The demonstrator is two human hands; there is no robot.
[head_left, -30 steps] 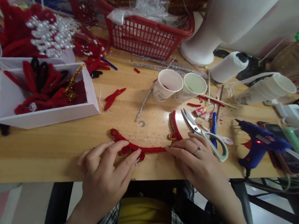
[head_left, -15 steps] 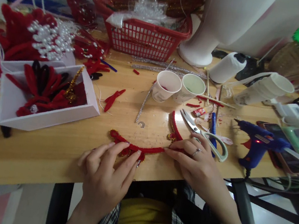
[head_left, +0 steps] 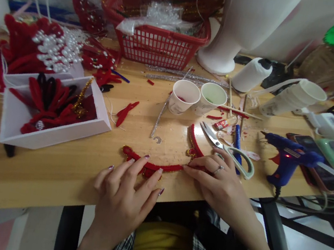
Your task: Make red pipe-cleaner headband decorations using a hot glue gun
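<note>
The left hand (head_left: 125, 195) lies spread over the curved red plush band (head_left: 174, 168), two fingertips on it and the thumb apart, clear of it. The right hand (head_left: 218, 175) bends its fingertips down over the stretch to the right; its thumb is hidden, so from here I cannot tell whether it pinches. The band, trimmed with gold tinsel, lies on the wooden tabletop (head_left: 63, 180) between and just ahead of both hands. A red strip (head_left: 194, 140) curves away beyond the right fingers, any join covered. To me this looks like steadying and smoothing the curve; the next move seems to call for light, even pressure, minding the scissors (head_left: 223, 147) just beyond the right hand
</note>
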